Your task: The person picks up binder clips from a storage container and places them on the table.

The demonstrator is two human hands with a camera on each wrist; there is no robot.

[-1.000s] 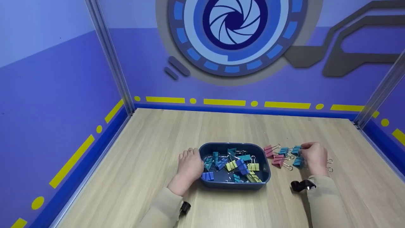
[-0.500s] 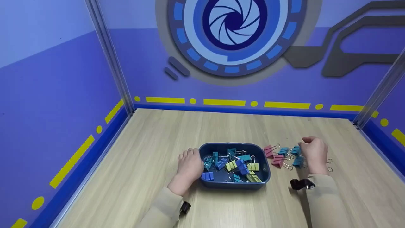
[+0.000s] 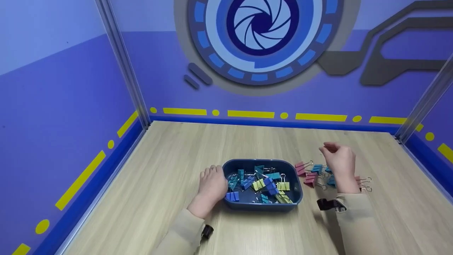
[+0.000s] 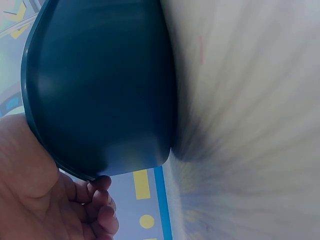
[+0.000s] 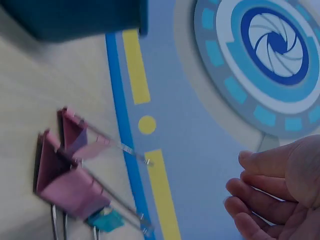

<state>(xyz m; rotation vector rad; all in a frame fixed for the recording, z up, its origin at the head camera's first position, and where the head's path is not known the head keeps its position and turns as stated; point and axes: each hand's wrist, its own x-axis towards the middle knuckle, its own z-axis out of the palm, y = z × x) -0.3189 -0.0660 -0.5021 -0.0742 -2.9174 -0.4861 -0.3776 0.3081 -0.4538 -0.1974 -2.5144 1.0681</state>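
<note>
My left hand (image 3: 211, 184) holds the left end of a dark blue plastic box (image 3: 262, 209), its curled fingertips at the rim in the left wrist view. Several teal, blue and yellow binder clips lie loose inside, among them a blue one (image 3: 271, 186). My right hand (image 3: 340, 159) hovers above more clips on the table, right of the box. Its fingers are loosely bent, and nothing shows between them in the right wrist view (image 5: 270, 195). Below it lie pink binder clips (image 3: 310, 179) and teal ones (image 3: 317, 168), partly hidden by the hand.
The wooden table (image 3: 177, 152) is enclosed by a printed blue back wall (image 3: 159, 71) and side panels. Metal posts (image 3: 124, 67) stand at its far corners. Another pink clip's wire handles (image 3: 366, 184) show right of the right wrist.
My right hand has risen from the teal clips and moved left and farther from me. The left hand and the box have stayed in place.
</note>
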